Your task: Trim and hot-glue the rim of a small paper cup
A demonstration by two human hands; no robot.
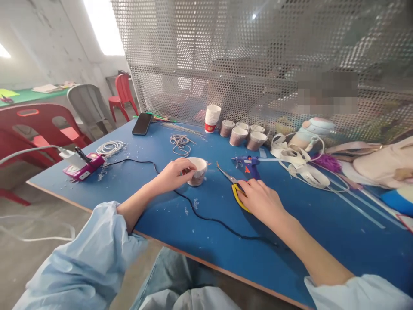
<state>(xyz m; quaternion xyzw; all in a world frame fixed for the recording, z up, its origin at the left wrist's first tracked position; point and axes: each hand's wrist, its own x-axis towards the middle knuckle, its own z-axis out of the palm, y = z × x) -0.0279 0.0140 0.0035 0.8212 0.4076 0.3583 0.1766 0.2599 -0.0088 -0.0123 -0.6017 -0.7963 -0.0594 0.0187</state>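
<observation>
My left hand (176, 174) is closed on a small paper cup (200, 175) with a brownish wrapped side and a white rim; the thumb lies against its near side and the fingers reach over the rim. In my right hand (263, 198) is a pair of scissors (238, 196) with yellow handles, lying low over the table, tips pointing toward the far left. Part of the handles is hidden under the fingers. Just beyond the scissors lies a blue glue gun (250, 164) with a glue stick in its back.
Wrapped cups (238, 136) and a stack of white cups (213, 117) stand along the mesh partition (193, 51). Twine (180, 144), a phone (142, 124), a purple power strip (85, 167) and white ribbon (300, 165) lie about. A black cord (213, 218) crosses the blue table (155, 215).
</observation>
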